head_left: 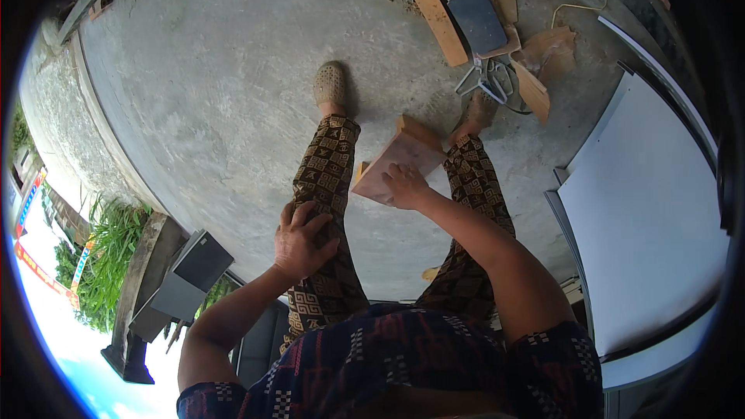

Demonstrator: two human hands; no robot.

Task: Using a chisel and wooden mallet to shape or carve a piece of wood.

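Between my legs is a small wooden stool (pixel 415 154) with a smooth pinkish-brown top and paler wood showing at its far side. My right hand (pixel 405 186) is on the near part of that top, its fingers bent over the wood; the thumb is hard to make out. My left hand (pixel 304 240) rests on my left thigh over the patterned trousers, fingers spread and nothing held. Beside my right foot lies a grey metal wire frame (pixel 490 81), next to torn cardboard (pixel 547 54).
A long orange-brown board (pixel 431 9) and a dark flat rectangular piece (pixel 476 22) lie on the concrete floor (pixel 233 70) at the far right. A large white panel (pixel 644 209) stands to the right. Dark grey box-like pieces (pixel 203 260) and green plants (pixel 116 252) are at left.
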